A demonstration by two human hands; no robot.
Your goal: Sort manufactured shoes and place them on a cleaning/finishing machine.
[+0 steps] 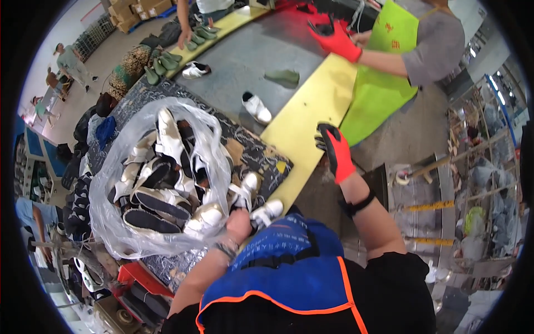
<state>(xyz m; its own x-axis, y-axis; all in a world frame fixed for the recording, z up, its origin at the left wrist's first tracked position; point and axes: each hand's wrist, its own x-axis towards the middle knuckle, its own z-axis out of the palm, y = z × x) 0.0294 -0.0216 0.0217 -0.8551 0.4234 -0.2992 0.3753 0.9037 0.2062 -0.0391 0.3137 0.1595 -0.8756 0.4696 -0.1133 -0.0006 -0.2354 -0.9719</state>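
Note:
My left hand is bare and closed on a white shoe at the near edge of a clear plastic bag full of white and black shoes. A second white shoe lies just above that hand. My right hand wears a red and black glove and hangs beside the yellow edge of the conveyor, fingers loosely curled, holding nothing.
On the grey belt lie a white shoe, a green sole and another white shoe. Across it a person in a green apron has a red-gloved hand. Green soles line the far side. Shelving stands right.

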